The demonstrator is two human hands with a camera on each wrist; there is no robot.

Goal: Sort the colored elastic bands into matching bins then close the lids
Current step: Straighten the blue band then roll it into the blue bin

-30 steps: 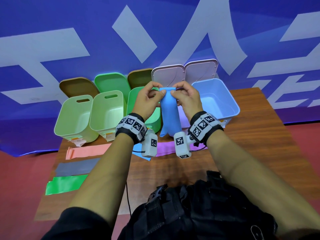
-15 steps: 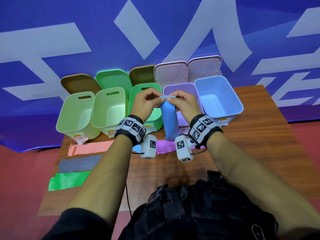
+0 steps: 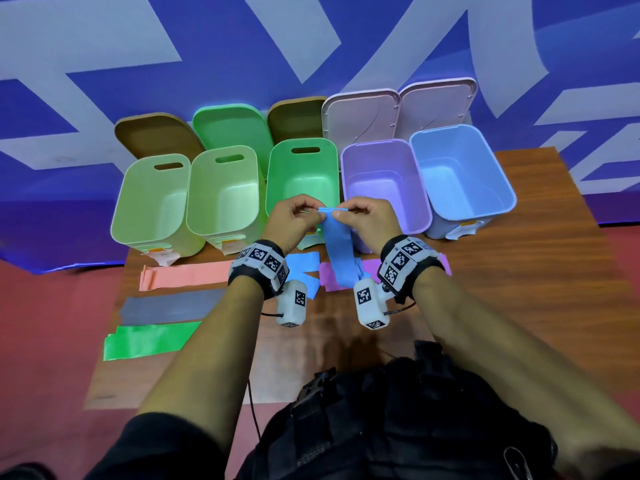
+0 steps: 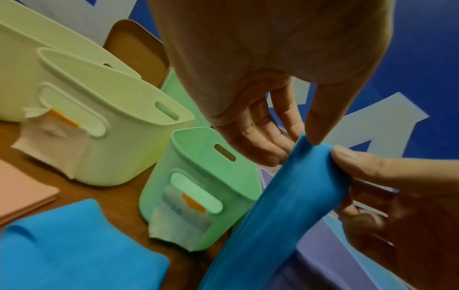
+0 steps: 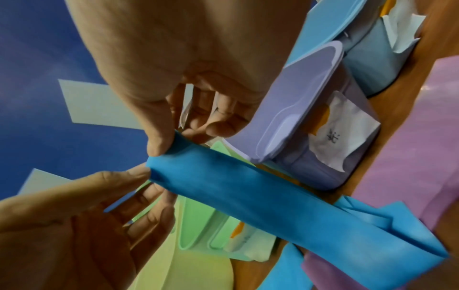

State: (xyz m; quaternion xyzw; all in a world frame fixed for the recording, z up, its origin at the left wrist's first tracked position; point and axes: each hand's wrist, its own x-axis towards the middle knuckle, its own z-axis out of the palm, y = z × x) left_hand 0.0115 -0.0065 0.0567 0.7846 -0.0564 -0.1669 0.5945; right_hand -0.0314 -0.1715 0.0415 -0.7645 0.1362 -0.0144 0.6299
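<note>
**Blue band held up by both hands before the open bins**

Pinched at its top edge between thumb and fingers of the left hand (image 3: 294, 220) and the right hand (image 3: 370, 221), fingers curled, the blue band (image 3: 341, 251) hung down above the table (image 3: 519, 289), in front of the gap between the green bin (image 3: 301, 178) and the purple bin (image 3: 384, 185). Lower end trailed down to the purple band (image 3: 367, 271) lying flat on the wood, near a crumpled fold of blue (image 3: 301, 268) by the left wrist; whether that fold belonged to the same band could not be told. Blue bin (image 3: 460, 178) stood open at the far right, just beside the purple one; two pale green bins (image 3: 187, 199) stood open at the left. Lids (image 3: 360, 116) leaned upright behind the row, against the blue backdrop. Laid out flat on the left of the table, one after another toward the near edge: pink band (image 3: 187, 277), grey band (image 3: 169, 306), green band (image 3: 149, 341).
</note>
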